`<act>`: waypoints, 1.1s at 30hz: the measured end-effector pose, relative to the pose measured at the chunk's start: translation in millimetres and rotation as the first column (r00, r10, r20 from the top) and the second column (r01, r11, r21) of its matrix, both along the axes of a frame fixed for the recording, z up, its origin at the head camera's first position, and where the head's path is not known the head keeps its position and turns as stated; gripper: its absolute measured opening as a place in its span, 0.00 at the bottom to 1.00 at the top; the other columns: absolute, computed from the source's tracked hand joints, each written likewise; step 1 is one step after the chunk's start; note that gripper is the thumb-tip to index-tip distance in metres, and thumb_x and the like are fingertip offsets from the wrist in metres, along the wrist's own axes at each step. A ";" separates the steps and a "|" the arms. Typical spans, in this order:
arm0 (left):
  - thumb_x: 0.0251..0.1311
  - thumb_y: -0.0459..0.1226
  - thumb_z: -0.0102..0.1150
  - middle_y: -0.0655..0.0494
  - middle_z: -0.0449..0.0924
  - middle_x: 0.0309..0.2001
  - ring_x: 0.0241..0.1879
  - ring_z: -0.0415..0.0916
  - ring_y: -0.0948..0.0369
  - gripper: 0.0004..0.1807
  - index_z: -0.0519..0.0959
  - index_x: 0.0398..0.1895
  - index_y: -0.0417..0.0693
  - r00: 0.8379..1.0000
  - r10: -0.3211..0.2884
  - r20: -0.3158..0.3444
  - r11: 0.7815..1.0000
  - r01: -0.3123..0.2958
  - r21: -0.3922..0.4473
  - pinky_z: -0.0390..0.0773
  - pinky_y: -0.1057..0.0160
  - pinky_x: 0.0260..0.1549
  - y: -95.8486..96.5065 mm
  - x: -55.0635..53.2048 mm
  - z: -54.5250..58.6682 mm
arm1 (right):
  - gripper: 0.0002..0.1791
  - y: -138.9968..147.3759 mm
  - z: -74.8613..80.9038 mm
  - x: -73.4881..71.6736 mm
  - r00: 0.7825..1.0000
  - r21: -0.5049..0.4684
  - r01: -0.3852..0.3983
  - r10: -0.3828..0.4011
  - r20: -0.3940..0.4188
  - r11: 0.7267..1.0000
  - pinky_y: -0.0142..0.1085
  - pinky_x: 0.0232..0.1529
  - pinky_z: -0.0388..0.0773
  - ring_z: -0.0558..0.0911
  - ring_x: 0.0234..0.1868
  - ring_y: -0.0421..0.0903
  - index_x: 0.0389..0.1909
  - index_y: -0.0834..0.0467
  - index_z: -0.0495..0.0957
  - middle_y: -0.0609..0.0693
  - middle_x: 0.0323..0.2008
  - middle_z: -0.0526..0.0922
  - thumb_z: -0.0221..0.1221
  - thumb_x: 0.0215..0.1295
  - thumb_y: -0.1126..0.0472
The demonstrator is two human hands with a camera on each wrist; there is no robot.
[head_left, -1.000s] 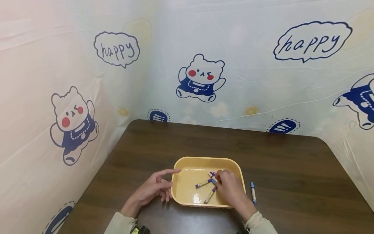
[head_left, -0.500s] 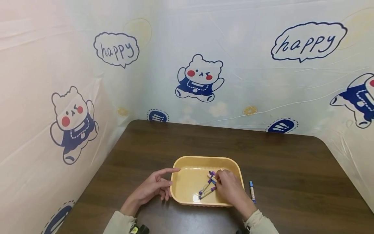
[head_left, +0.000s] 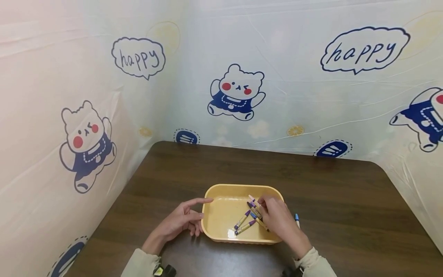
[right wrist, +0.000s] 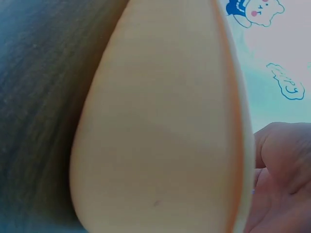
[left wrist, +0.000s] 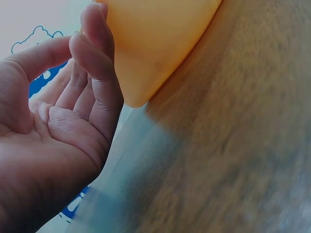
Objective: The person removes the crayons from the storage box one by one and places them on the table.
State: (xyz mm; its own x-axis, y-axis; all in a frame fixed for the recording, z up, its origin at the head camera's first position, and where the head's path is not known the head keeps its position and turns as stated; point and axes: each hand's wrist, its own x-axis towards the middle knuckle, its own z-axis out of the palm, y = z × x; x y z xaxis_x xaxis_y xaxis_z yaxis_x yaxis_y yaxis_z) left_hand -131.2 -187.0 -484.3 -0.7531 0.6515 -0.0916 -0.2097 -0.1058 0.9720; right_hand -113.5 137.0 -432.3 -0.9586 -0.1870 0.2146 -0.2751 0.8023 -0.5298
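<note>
The right hand [head_left: 278, 217] is the nearer to the loose crayons: it reaches over the right side of the yellow tray [head_left: 221, 215], and the crayons in it lie to the left of and beneath its fingertips. Their long axes fall two ways. The upper purple crayon [head_left: 242, 220] and the lower purple crayon [head_left: 245, 227] slant from near left to far right, one just beside the other, their far ends toward the right hand. The blue-ended crayon [head_left: 259, 222], the dark-tipped crayon [head_left: 255, 210] and the pale pink crayon [head_left: 252, 198] slant the other way, from far left to near right, and run in toward the fingers. The fingers bend downward, but the hand itself covers their tips in the head view and the tray wall covers them in the right wrist view, so whether they pinch a crayon cannot be told. The left hand [head_left: 185, 220] is well apart from the crayons, at the tray's left end, forefinger extended over the rim and thumb at its outside, holding no crayon. A blue crayon [head_left: 297, 220] lies outside the tray on the worktop [head_left: 207, 165], beyond the right hand's outer side and partly hidden by it.
</note>
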 end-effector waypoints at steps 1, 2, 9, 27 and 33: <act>0.72 0.28 0.47 0.49 0.85 0.26 0.22 0.82 0.60 0.29 0.56 0.75 0.37 1.000 -0.001 -0.006 1.000 0.001 0.006 0.79 0.67 0.19 -0.2 0.3 0.4 | 0.05 0.4 1.3 0.1 1.000 0.000 0.001 -0.001 -0.004 1.000 0.36 0.30 0.77 0.76 0.29 0.40 0.34 0.61 0.80 0.48 0.28 0.80 0.64 0.60 0.73; 0.72 0.27 0.47 0.49 0.85 0.26 0.22 0.82 0.60 0.29 0.56 0.75 0.37 1.000 -0.003 -0.011 1.000 0.003 0.010 0.79 0.67 0.19 -0.5 0.6 0.8 | 0.06 0.7 2.2 0.1 1.000 -0.001 0.002 -0.002 -0.007 1.000 0.37 0.31 0.78 0.76 0.29 0.40 0.34 0.61 0.80 0.48 0.29 0.80 0.64 0.60 0.73; 0.72 0.27 0.47 0.48 0.85 0.26 0.22 0.82 0.60 0.29 0.57 0.75 0.38 1.000 -0.005 -0.020 1.000 0.006 0.012 0.78 0.68 0.19 -0.8 0.7 2.8 | 0.06 3.5 9.5 2.5 0.999 -0.011 0.021 -0.021 -0.041 1.000 0.38 0.33 0.78 0.77 0.30 0.40 0.33 0.60 0.80 0.47 0.29 0.79 0.64 0.58 0.73; 0.72 0.28 0.49 0.47 0.84 0.25 0.21 0.81 0.60 0.29 0.58 0.74 0.37 1.000 0.013 -0.019 0.999 -0.013 -0.032 0.78 0.67 0.19 1.7 0.2 2.8 | 0.05 68.5 39.5 20.6 0.983 -0.133 0.169 -0.176 -0.042 0.977 0.33 0.33 0.79 0.81 0.34 0.44 0.40 0.62 0.82 0.51 0.32 0.83 0.63 0.64 0.69; 0.72 0.29 0.49 0.47 0.84 0.26 0.21 0.81 0.59 0.29 0.58 0.75 0.38 1.000 0.014 -0.015 0.999 -0.014 -0.031 0.79 0.66 0.19 0.3 -0.1 2.0 | 0.05 81.6 40.1 31.8 0.973 -0.147 0.207 -0.219 -0.070 0.967 0.31 0.32 0.79 0.82 0.34 0.45 0.39 0.62 0.82 0.50 0.32 0.84 0.64 0.63 0.69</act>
